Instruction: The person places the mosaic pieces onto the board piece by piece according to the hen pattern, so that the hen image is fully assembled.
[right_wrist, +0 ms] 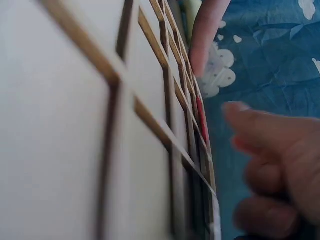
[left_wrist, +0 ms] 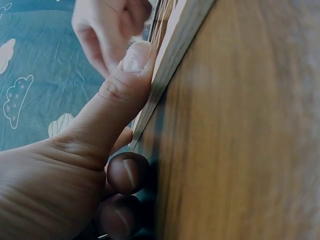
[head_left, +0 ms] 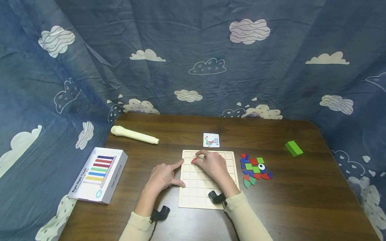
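Note:
A pale wooden grid board lies on the dark table. My left hand rests at the board's left edge, index finger and thumb laid against it. In the left wrist view the thumb presses the board's edge. My right hand lies over the board's upper left, its fingertips touching a red piece that sits in a cell. The right wrist view shows that red piece lying in the grid, with my loosely curled fingers beside it.
A pattern card lies behind the board. Several coloured pieces are piled to its right, with a green block farther right. A cream cylinder and a white box lie on the left. Blue cloud-print cloth surrounds the table.

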A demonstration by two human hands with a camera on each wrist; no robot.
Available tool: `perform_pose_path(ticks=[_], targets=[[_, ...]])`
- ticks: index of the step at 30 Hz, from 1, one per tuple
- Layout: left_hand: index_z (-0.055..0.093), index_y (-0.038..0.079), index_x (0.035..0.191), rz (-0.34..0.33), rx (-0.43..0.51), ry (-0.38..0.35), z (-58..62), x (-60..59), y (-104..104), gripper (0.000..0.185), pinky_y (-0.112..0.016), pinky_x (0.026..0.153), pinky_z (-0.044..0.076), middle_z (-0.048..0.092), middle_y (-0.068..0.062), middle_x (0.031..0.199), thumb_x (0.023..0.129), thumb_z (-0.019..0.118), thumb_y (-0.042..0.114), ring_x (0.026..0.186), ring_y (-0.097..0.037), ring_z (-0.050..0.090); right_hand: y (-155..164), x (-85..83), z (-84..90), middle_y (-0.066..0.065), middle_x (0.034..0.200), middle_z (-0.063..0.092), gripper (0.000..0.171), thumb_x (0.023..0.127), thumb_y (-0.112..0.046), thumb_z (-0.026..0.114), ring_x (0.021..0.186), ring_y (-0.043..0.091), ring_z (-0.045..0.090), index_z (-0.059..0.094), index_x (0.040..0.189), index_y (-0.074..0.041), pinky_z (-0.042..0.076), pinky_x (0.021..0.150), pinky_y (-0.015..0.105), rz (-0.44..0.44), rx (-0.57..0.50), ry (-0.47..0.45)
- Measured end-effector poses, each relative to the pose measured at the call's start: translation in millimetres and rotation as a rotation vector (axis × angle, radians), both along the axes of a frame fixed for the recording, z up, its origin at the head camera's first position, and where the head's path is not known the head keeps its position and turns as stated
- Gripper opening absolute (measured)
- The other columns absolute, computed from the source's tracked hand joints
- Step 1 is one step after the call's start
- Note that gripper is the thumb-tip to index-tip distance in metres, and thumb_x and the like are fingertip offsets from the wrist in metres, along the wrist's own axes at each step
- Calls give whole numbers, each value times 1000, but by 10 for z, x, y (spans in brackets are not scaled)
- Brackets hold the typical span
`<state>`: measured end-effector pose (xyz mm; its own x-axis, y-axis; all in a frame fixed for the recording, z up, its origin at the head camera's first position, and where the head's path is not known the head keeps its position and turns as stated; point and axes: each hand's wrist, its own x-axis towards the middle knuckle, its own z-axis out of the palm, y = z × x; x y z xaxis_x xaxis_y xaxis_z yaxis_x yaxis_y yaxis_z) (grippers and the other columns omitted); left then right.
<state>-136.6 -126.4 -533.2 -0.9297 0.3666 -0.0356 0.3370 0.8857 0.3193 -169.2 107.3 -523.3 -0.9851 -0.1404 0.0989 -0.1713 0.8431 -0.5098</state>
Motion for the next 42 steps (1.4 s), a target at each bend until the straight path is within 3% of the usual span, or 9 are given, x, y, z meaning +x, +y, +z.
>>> perform_pose_path(ticks=[5,8,13,18,26,34,42], targets=[[50,34,147,12,12,-5,-11,15,-4,108,-26,45,19,28,10,49,51,78,76,49,-8,19,363,23,285,-3,56,48,34,87,-45,75,48,13,38,74,114,-25,29,44,29,-85,-78,4],[50,33,146,19,21,-10,-7,19,2,108,-26,46,18,28,10,48,51,79,76,50,-8,18,740,14,354,-2,59,51,35,89,-45,72,48,15,40,72,117,-24,29,44,29,-145,-72,-7],[50,35,147,21,21,-20,-5,18,4,108,-26,46,18,28,10,48,51,79,76,50,-8,18,1354,-13,210,1,60,51,37,91,-44,71,48,18,43,70,119,-20,30,43,28,-217,-40,-75],[49,35,147,18,25,-24,-9,17,-1,108,-26,45,18,28,10,48,51,78,76,49,-8,18,1688,-17,83,4,67,57,45,90,-47,71,61,21,50,69,123,-17,37,52,30,-259,-13,-203],[49,35,147,5,12,-7,-10,18,-2,109,-25,45,18,27,10,48,51,77,77,49,-8,18,1788,-45,3,6,79,66,44,91,-47,70,72,23,54,71,122,-16,41,62,34,-264,7,-265],[49,34,147,15,8,-10,-8,13,-7,109,-25,45,17,28,10,48,51,76,78,49,-8,18,1741,-87,-4,16,104,72,43,91,-46,70,83,27,57,72,122,-17,44,69,40,-271,44,-260],[49,34,148,25,13,-29,-17,18,6,109,-25,46,18,29,9,48,52,76,78,48,-8,19,1739,-105,-35,15,101,71,48,90,-48,70,83,27,57,69,127,-17,45,70,41,-268,51,-265]])
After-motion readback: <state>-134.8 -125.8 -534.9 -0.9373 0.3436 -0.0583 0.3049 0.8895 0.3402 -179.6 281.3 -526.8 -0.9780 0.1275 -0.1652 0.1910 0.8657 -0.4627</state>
